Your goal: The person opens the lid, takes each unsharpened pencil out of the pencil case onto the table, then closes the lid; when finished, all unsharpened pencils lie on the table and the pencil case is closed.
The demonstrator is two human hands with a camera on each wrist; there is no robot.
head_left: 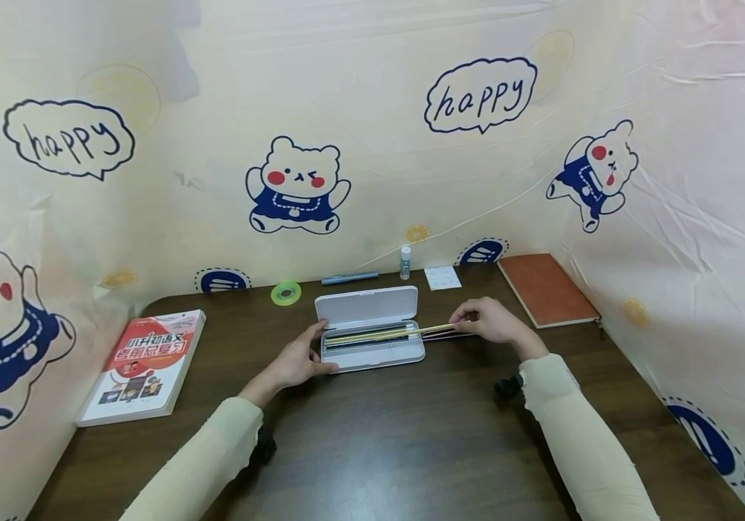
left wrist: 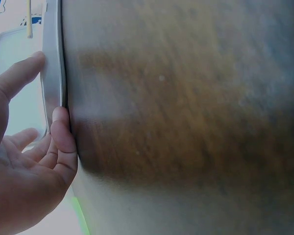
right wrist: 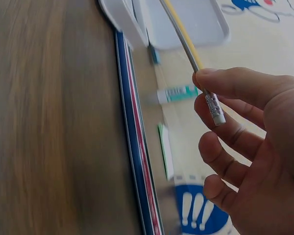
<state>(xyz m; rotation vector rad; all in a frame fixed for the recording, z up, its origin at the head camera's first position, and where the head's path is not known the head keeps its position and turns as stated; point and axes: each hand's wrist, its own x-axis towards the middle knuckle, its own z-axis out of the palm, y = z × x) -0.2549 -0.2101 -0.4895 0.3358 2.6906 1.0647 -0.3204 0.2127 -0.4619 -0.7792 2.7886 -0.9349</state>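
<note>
A white pencil case [head_left: 406, 353] lies on the table with its lid [head_left: 365, 307] raised at the back. Several long thin pencils lie inside it. My left hand [head_left: 292, 362] holds the case's left end, thumb on the front edge and fingers around the back corner. Between thumb and forefinger, my right hand [head_left: 491, 320] pinches a yellow pencil [right wrist: 185, 41] near its silver ferrule and white eraser. That pencil slants over the right end of the case. A thin blue, white and red striped thing [right wrist: 137, 142] extends from beside the case under the right hand.
Along the back edge are a green tape roll [head_left: 286, 293], a blue pen [head_left: 350, 278], a glue stick [head_left: 405, 263] and a white paper square [head_left: 442, 278]. A red-and-white book [head_left: 144, 369] lies at left, a brown notebook [head_left: 548, 289] at back right. Patterned cloth walls surround the table.
</note>
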